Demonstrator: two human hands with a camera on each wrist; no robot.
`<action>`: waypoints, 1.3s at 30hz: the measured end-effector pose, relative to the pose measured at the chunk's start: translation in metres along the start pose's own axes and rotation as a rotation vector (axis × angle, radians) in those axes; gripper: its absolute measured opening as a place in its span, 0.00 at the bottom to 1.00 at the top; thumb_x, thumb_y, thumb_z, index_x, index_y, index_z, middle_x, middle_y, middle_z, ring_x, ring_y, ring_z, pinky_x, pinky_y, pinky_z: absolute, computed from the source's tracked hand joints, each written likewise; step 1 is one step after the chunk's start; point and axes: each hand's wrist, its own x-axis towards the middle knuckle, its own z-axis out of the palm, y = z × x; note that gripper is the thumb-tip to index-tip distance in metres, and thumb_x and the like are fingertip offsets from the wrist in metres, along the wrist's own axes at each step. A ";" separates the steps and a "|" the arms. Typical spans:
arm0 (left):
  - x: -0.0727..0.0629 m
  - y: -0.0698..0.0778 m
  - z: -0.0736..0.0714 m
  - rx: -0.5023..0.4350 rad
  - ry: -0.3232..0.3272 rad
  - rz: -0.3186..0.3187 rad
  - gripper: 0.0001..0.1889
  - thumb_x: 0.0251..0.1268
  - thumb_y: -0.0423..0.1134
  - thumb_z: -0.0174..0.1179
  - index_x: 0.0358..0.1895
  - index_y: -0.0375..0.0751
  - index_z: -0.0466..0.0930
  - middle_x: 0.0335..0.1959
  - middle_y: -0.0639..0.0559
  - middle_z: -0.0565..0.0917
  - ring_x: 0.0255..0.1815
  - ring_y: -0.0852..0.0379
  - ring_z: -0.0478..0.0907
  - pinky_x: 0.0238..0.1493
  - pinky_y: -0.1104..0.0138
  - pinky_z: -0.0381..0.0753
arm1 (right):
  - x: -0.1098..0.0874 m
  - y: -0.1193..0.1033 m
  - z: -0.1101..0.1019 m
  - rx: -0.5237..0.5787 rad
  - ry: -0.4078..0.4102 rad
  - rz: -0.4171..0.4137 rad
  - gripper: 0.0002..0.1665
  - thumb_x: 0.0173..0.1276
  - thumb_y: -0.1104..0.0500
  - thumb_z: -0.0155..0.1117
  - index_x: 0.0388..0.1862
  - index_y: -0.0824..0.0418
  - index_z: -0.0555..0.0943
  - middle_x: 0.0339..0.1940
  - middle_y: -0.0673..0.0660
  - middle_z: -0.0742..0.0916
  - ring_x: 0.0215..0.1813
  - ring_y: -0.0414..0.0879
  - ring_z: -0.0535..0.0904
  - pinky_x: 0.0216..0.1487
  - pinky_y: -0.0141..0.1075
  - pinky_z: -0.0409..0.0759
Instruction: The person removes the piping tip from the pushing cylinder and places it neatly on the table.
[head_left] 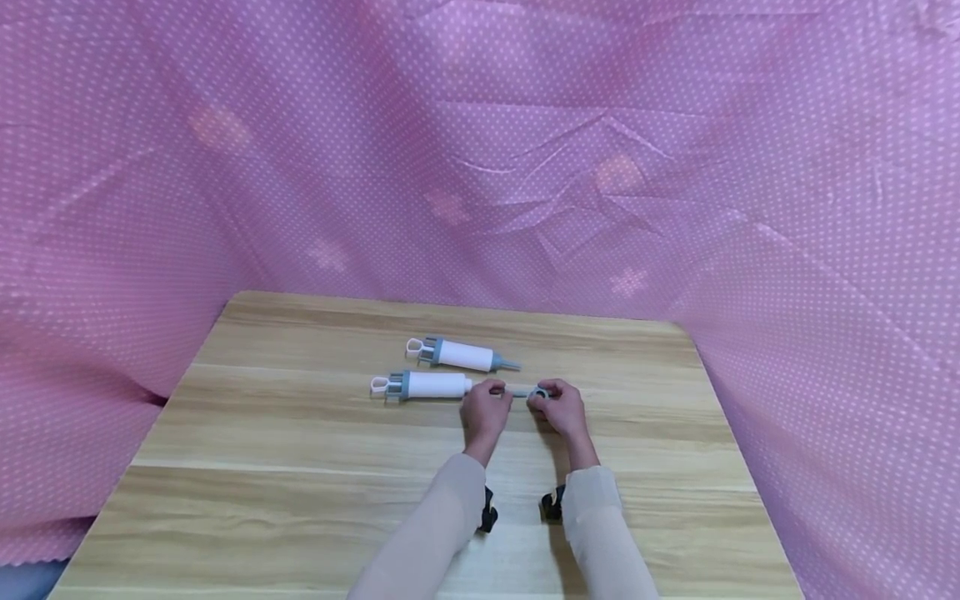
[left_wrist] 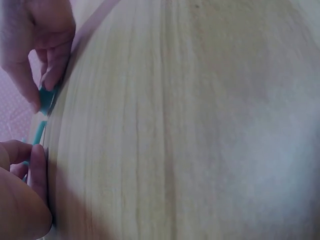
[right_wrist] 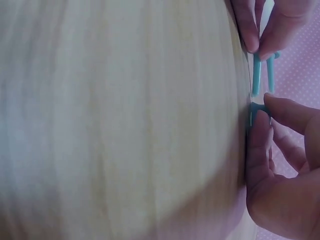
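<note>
My left hand (head_left: 486, 412) pinches a slim teal nozzle (right_wrist: 256, 77) between thumb and fingertips, its thin end pointing right. Facing it, my right hand (head_left: 564, 410) grips a small teal ring-shaped piece (right_wrist: 257, 107) by its sides. A short gap shows between the nozzle tip and the ring in the left wrist view. Just left of my left hand lies a large plastic syringe (head_left: 437, 385), with a white barrel, blue-grey collar and white loop handle; its bare white tip points toward that hand. My fingers hide the nozzle's wide end.
Behind the near syringe, a second syringe (head_left: 465, 356) of the same kind lies flat, with a blue-grey nozzle on its tip. Both rest on a wood-grain table (head_left: 285, 433). A pink dotted cloth (head_left: 480, 167) hangs around the table's back and sides.
</note>
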 end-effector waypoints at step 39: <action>-0.010 0.001 -0.003 -0.018 0.001 0.042 0.17 0.62 0.38 0.70 0.54 0.47 0.86 0.44 0.52 0.84 0.45 0.52 0.80 0.50 0.56 0.79 | -0.001 -0.004 0.003 0.127 0.106 -0.007 0.20 0.67 0.67 0.69 0.56 0.74 0.79 0.42 0.61 0.81 0.33 0.41 0.78 0.33 0.33 0.83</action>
